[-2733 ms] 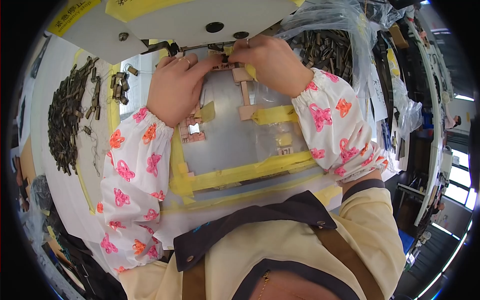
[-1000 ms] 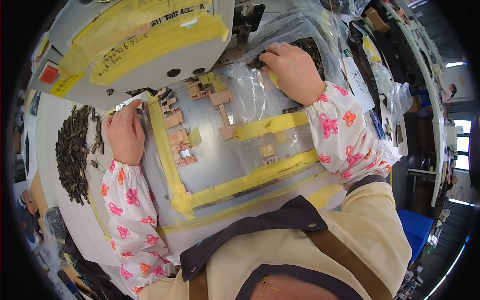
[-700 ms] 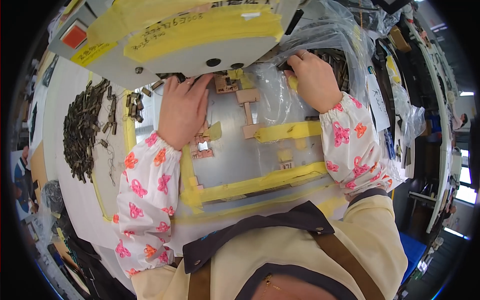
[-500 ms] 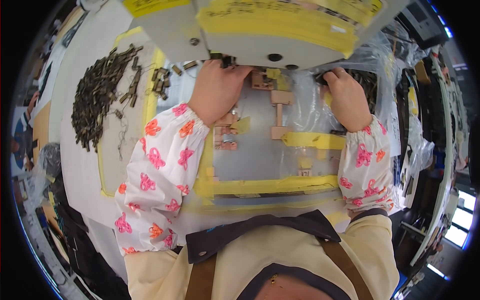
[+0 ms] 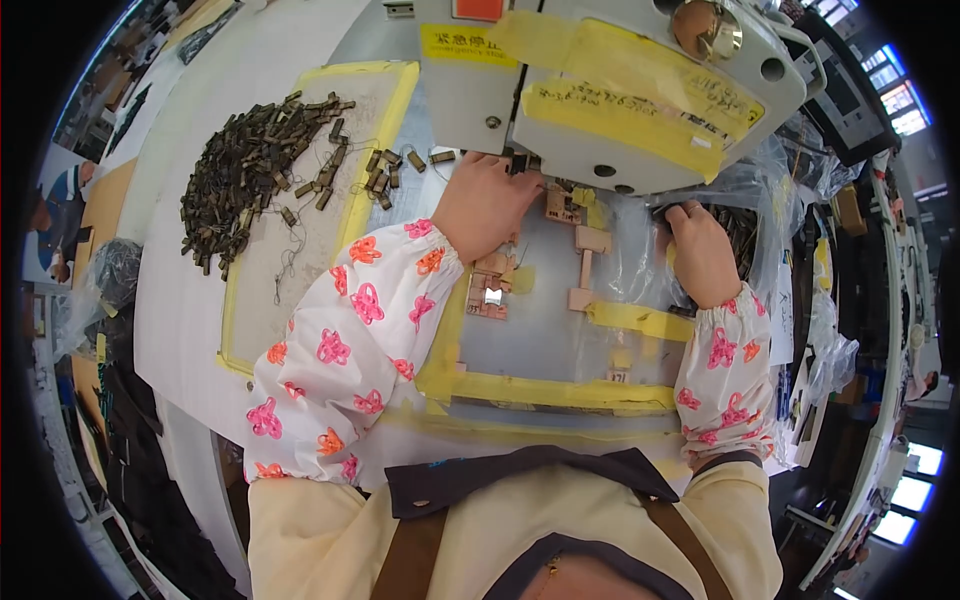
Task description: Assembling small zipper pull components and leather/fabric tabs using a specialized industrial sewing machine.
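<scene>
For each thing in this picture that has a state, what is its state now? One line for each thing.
left hand: fingers under the machine head, on the plate.
right hand: resting on the clear plastic bag.
sewing machine head: above the plate, patched with yellow tape.
pile of small dark pieces: loose, heaped on the left pad.
clear plastic bag: open, crumpled, holding dark pieces.
metal plate: flat, edged with yellow tape.

Left hand [image 5: 487,203] – knuckles up, fingertips tucked under machine head [image 5: 610,90] at 12 o'clock, pinching a small dark piece [image 5: 518,163]; exact grip hidden. Right hand [image 5: 700,252] at 2 o'clock – curled fingers in clear bag [image 5: 740,215] of dark pieces, contents half hidden. Loose pile [image 5: 250,165] of same small dark brown pieces at 10 o'clock, on yellow-taped board [image 5: 300,250].
</scene>
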A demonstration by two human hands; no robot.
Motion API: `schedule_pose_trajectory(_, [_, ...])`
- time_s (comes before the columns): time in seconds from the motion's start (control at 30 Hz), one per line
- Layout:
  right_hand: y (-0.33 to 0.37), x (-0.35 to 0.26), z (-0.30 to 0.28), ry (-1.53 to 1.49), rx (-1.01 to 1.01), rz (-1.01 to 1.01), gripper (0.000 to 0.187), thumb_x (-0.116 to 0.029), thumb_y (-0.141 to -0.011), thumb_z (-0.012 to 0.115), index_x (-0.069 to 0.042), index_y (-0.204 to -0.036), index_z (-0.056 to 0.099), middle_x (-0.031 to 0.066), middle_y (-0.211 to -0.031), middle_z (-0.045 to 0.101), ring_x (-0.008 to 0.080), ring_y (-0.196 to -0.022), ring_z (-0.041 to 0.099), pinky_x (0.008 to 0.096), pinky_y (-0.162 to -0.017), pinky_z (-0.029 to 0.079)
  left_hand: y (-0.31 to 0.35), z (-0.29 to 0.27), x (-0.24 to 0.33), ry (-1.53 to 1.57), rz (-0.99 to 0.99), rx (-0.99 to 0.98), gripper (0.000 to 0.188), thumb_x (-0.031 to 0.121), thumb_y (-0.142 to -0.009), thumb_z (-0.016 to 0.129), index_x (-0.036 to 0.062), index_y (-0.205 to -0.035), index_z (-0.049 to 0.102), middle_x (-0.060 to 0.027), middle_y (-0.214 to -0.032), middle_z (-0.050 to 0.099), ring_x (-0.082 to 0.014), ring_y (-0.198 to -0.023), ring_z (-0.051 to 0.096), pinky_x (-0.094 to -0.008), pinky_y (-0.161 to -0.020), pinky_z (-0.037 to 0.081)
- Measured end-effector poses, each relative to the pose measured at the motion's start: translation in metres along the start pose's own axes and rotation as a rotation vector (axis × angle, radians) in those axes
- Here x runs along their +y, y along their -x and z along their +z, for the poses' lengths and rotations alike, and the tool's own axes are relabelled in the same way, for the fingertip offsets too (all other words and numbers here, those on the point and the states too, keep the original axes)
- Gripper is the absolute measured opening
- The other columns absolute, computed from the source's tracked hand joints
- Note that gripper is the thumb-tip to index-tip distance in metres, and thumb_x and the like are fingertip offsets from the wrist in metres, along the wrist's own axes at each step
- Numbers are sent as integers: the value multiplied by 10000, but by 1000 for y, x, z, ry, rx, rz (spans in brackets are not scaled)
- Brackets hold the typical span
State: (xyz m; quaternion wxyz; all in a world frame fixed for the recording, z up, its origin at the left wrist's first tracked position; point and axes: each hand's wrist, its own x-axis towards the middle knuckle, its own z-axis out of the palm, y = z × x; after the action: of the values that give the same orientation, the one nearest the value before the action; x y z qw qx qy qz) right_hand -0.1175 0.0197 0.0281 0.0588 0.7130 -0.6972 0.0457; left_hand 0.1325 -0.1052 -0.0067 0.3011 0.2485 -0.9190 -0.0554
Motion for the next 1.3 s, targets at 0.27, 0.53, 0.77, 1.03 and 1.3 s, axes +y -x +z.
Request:
schedule_pose_trajectory(0.27, [-11,7,6,-24,117,5,116,-56,-711,578,11,-805,563,193,-827,581,340,-781,596,417,-695,483,4,-3,-8,-84,-18,-26,148,183,-821,567,73,-899,627,-114,-717,588,-291,-746,572,-384,-703,435])
schedule_pose_trajectory(0.53, [-10,22,-10,-187,183,55,144,-84,-726,580,-58,-859,629,129,-747,608,334,-717,601,418,-650,486,1,-6,1,38,75,-4,192,134,-817,559,102,-995,622,-97,-780,629,-296,-722,562,-393,-744,401])
schedule_pose_trajectory(0.77, [-10,13,7,-107,224,-139,175,-87,-668,620,-68,-841,642,63,-879,587,259,-846,566,366,-750,454,4,-2,1,12,22,-3,186,102,-800,556,125,-975,616,-70,-790,641,-293,-730,571,-397,-755,391])
schedule_pose_trajectory(1.03, [-15,2,-16,0,359,-174,91,-85,-684,614,-79,-773,627,54,-804,587,244,-789,569,350,-694,428,0,-14,7,-33,113,22,314,24,-691,538,95,-993,588,-90,-779,628,-301,-727,567,-384,-702,426])
schedule_pose_trajectory(1.3, [-15,-55,-15,-985,-91,-30,112,-84,-789,630,21,-823,613,94,-678,636,189,-601,613,293,-574,470,-1,-22,29,638,-171,-277,125,63,-830,514,13,-923,580,-125,-741,562,-235,-678,535,-303,-627,417])
